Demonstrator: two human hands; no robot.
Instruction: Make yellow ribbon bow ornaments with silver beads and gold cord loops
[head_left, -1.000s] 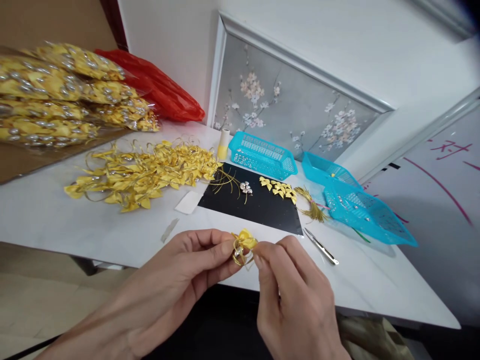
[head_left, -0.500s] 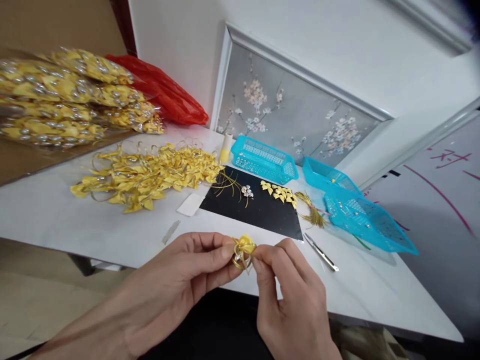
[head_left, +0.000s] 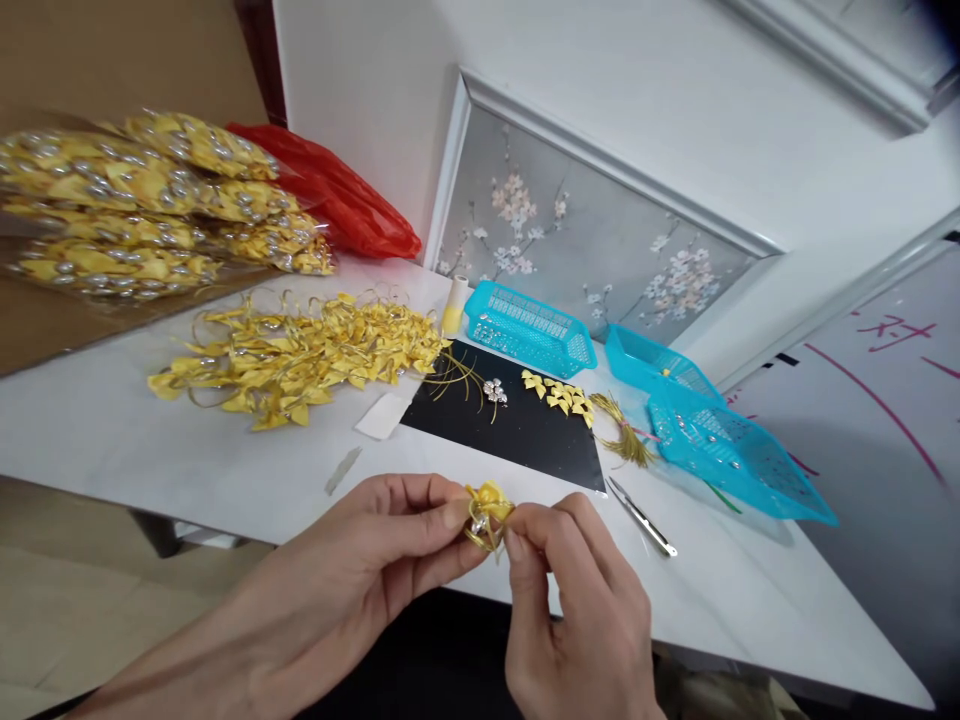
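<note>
Between my hands, above the table's front edge, is a small yellow flower ornament [head_left: 489,497] with silvery beads and curled gold cord. My left hand [head_left: 401,535] pinches it from the left, thumb on top and fingers beneath. With thumb and forefinger, my right hand [head_left: 581,590] grips the ornament's gold cord at its right side. Beyond them, on a black mat [head_left: 517,445], lie several loose yellow petal pieces [head_left: 561,393], a small cluster of silver beads [head_left: 495,391] and some loose gold cords [head_left: 459,370].
A heap of yellow flower ornaments [head_left: 315,350] covers the table's left part, with bagged ones [head_left: 135,190] and a red bag [head_left: 337,195] behind. Blue baskets [head_left: 529,325] stand at the back. A cord bundle [head_left: 626,435] and tweezers [head_left: 641,515] lie right of the mat.
The camera view has shifted slightly, so the table things appear a little lower. Both hands keep hold of the ornament, which has turned slightly between the fingers.
</note>
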